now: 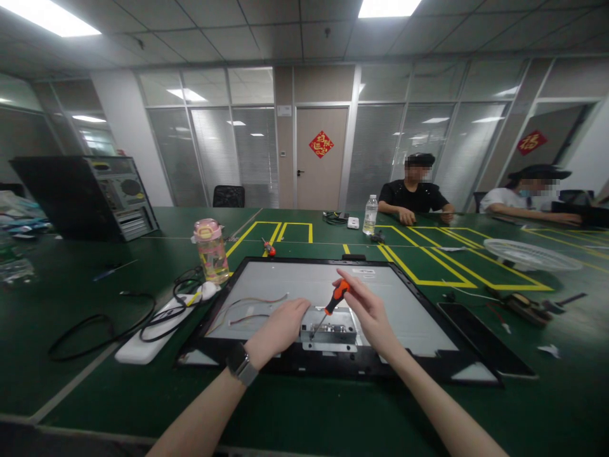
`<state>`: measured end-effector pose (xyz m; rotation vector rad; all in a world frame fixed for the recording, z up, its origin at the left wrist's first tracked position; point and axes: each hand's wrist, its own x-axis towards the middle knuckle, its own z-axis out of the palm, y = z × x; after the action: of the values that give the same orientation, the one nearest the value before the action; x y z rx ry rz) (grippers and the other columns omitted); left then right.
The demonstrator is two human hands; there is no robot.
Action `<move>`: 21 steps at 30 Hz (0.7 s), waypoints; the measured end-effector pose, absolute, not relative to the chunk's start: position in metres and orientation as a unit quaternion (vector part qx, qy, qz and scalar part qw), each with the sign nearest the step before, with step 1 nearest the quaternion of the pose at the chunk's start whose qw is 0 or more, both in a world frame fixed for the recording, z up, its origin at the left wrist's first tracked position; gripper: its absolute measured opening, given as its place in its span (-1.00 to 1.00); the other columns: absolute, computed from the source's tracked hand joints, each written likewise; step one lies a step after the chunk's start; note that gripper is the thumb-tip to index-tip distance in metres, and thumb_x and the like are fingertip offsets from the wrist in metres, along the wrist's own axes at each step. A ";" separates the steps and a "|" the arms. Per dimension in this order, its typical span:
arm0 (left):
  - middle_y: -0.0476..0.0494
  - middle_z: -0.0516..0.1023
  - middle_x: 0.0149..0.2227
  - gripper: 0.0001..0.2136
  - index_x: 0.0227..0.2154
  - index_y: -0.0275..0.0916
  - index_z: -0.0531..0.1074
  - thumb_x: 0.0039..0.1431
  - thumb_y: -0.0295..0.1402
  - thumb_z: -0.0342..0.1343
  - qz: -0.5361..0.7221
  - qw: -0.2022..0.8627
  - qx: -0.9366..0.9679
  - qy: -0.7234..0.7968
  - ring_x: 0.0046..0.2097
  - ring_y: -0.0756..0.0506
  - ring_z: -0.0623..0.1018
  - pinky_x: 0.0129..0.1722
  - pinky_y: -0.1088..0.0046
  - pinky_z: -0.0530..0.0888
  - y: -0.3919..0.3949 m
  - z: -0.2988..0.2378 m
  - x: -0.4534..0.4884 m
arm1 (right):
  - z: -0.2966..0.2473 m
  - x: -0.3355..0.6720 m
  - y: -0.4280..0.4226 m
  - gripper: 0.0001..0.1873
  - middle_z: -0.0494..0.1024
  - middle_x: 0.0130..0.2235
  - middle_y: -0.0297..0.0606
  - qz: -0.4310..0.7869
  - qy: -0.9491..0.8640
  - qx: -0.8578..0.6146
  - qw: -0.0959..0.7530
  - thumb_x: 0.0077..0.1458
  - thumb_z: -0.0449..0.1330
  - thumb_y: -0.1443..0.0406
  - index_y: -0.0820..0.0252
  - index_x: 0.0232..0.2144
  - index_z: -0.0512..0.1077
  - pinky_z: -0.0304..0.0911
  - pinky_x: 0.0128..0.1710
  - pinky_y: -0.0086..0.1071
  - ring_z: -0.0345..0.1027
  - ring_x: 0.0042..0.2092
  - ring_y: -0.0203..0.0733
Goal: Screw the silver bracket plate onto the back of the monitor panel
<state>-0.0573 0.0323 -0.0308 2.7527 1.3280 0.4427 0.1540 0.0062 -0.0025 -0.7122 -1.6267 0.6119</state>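
Note:
A monitor panel lies back-side up on the green table, its grey metal sheet framed in black. A small metal shield box is mounted near its front edge. My right hand is closed round an orange-handled screwdriver, whose tip points down-left onto the box. My left hand, with a watch on the wrist, rests curled against the left side of the box, fingers bent. Thin coloured wires run across the sheet to the left.
A pink bottle, a white bar with black cables and a PC tower sit to the left. A dark slab, tools and a fan grille are on the right. Two people sit at the far side.

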 end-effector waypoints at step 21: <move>-0.25 0.49 -0.30 -0.86 -0.25 -0.35 0.36 0.19 -0.60 -0.05 0.064 -0.266 0.836 0.476 -0.21 -0.20 0.49 -0.08 0.20 0.36 0.023 -0.048 -0.024 | -0.012 0.149 0.013 -0.55 0.46 -0.14 -0.21 0.215 -0.693 -0.330 0.604 0.18 0.14 0.26 -0.01 0.13 0.31 0.35 -0.07 -0.20 0.38 -0.15 -0.14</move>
<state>-0.0243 0.0225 -0.0484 3.1907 1.8157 0.2460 0.1487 0.0129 -0.0120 -0.7637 -1.6037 0.4972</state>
